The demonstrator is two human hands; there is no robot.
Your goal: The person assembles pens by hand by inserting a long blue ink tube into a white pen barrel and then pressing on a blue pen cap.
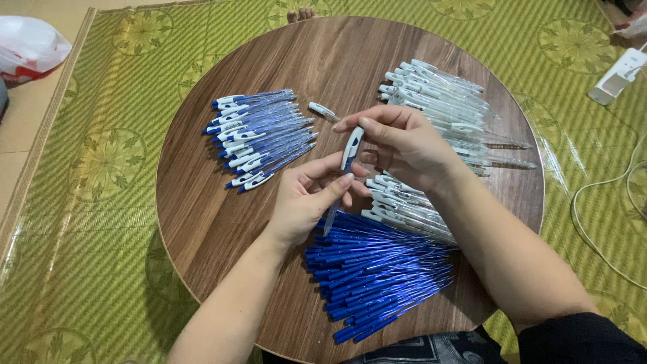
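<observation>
Your left hand (306, 199) and right hand (404, 145) meet over the middle of the round wooden table (202, 222), both pinched on one pen (347, 165), which is tilted: the right grips its white clip end, the left its blue barrel. Finished pens (259, 135) lie far-left, clear barrels (448, 111) far-right, blue refills (377, 276) close to the near edge (some tips almost reach it). A loose white clip (323, 111) lies between the piles. Bare wood stays open at left.
</observation>
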